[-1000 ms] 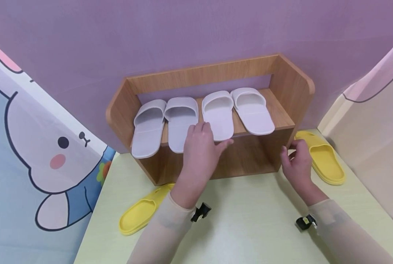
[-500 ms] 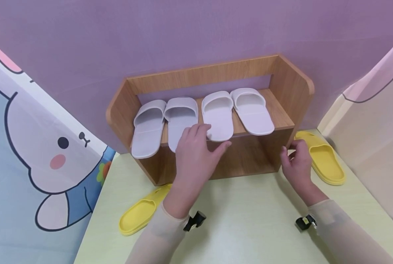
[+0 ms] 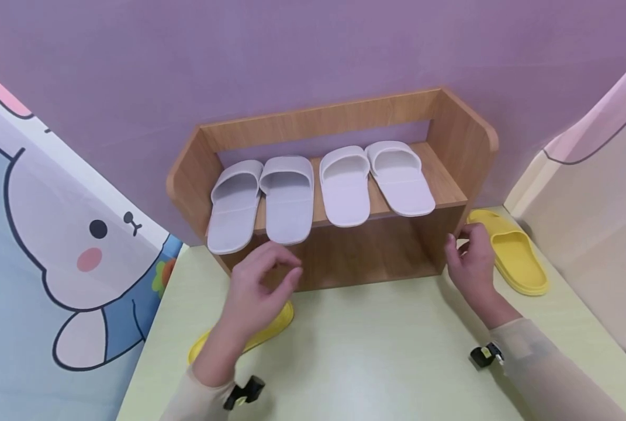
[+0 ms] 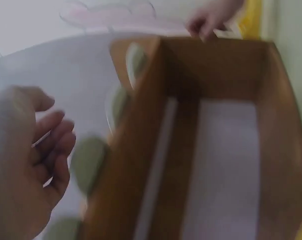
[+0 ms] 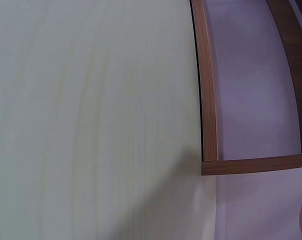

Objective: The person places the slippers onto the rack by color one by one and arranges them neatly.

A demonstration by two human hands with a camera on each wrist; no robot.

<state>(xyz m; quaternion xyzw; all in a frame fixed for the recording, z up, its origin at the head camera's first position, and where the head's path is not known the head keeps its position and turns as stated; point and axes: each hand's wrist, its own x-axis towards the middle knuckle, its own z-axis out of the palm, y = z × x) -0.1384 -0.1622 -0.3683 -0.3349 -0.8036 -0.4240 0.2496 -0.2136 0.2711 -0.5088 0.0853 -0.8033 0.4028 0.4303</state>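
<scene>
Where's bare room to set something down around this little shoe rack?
Beneath four white slippers, the rack has a bare lower shelf. The tabletop in front is free between left hand and right hand. Crowded: the upper shelf, and near each hand, a yellow slipper.

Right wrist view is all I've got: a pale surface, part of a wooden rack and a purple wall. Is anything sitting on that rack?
Observer: Yes, four pale slippers sit side by side on the upper shelf.
Visitor: Oh, cute! And the person's other hand, the left one, where is that?
Observer: The left hand is in front of the rack, towards its left end, with fingers bent and nothing in them.
Visitor: Are those all the slippers, then?
Observer: No, there are two yellow ones as well: a yellow slipper lies just right of the rack, and a second yellow slipper lies partly hidden behind that left hand.
</scene>
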